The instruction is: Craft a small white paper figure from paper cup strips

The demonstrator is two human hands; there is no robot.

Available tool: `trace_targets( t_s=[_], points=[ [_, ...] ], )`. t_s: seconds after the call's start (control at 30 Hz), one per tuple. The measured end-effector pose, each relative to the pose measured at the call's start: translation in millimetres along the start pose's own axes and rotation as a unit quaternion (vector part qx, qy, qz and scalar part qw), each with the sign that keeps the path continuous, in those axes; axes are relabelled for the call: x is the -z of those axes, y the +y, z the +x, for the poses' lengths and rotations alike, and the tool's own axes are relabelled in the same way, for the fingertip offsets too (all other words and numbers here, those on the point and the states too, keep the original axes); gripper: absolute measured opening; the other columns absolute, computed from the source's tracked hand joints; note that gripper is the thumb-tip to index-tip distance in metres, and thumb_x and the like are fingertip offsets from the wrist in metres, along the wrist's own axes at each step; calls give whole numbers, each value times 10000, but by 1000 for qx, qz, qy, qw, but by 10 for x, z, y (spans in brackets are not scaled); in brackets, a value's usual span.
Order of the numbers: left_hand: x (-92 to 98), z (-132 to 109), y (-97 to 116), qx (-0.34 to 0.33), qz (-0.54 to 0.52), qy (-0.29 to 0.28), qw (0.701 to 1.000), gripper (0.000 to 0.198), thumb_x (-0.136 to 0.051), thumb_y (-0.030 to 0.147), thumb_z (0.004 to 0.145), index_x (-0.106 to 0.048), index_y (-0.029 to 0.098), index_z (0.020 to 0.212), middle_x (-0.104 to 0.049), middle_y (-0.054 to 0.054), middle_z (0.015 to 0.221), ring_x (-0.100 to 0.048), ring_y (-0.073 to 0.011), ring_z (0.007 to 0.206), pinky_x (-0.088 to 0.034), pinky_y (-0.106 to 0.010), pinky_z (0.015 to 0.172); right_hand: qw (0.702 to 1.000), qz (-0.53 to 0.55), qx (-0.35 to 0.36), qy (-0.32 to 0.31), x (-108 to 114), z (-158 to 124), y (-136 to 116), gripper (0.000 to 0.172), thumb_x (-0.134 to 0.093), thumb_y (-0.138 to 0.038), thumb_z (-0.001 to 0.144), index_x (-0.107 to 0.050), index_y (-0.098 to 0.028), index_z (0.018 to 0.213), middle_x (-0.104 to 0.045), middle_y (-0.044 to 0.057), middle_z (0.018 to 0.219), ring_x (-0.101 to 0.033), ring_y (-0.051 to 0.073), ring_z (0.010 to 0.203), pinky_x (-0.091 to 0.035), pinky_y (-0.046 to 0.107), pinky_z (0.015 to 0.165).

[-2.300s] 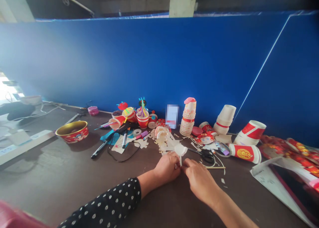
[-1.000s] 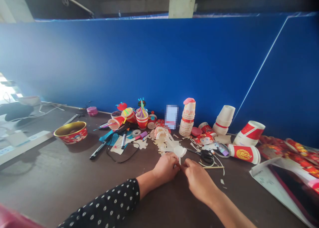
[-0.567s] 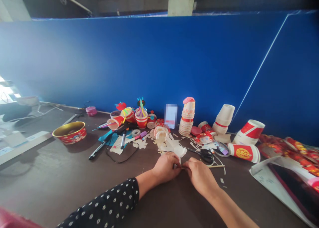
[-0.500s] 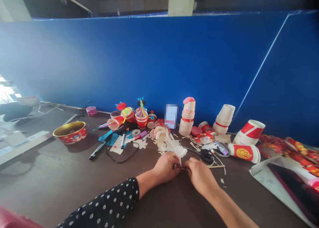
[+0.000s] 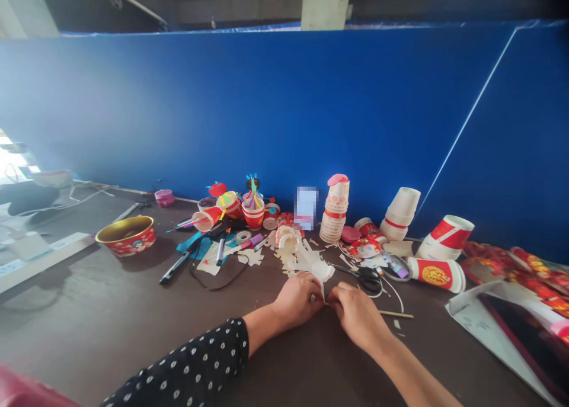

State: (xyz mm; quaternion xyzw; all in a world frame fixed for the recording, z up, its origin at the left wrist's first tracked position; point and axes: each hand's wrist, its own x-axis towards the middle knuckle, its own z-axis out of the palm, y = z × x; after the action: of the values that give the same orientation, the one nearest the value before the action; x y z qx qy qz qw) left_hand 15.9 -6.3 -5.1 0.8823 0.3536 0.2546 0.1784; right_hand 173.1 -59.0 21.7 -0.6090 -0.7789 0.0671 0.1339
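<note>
Swung rightward, a wooden stick (image 5: 395, 313) juts from the left hand (image 5: 296, 300) and right hand (image 5: 355, 321), pinched together on white paper (image 5: 320, 271)

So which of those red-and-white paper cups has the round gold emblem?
The red-and-white paper cup lying on its side, right of the black-handled scissors. The tilted red-and-white cup behind it and the tall stack of paper cups show none.

A pixelated blur is covering the card (image 5: 306, 208), the left hand (image 5: 297, 300) and right hand (image 5: 355, 320) are hiding where the white paper piece (image 5: 322, 271) meets the thin stick (image 5: 393, 313), the printed poster (image 5: 502, 336) is running off the right edge, and the pink thing (image 5: 22, 389) is being cut off at the bottom-left corner.
</note>
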Motion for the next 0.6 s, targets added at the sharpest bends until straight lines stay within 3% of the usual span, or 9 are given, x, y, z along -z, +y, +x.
trace_targets(
  t_s=[0.37,0.6],
  points=[
    [-14,-11,24,-13,12,0,1000,93,-614,102,691,-677,167,671,-666,-17,817,-582,-159,807,-411,-268,838,999,34,7,-1,-32,4,-13,176,-459,-82,775,-596,-185,818,-633,34,822,-590,153,812,-360,220,690],
    [-30,-19,31,-5,13,9,1000,97,-594,68,652,-642,151,638,-647,-31,759,-571,-170,780,-419,-262,784,1000,15,16,-11,17,-26,-51,216,-425,-116,813,-623,-188,763,-622,35,778,-582,145,762,-350,217,650]
  ],
)
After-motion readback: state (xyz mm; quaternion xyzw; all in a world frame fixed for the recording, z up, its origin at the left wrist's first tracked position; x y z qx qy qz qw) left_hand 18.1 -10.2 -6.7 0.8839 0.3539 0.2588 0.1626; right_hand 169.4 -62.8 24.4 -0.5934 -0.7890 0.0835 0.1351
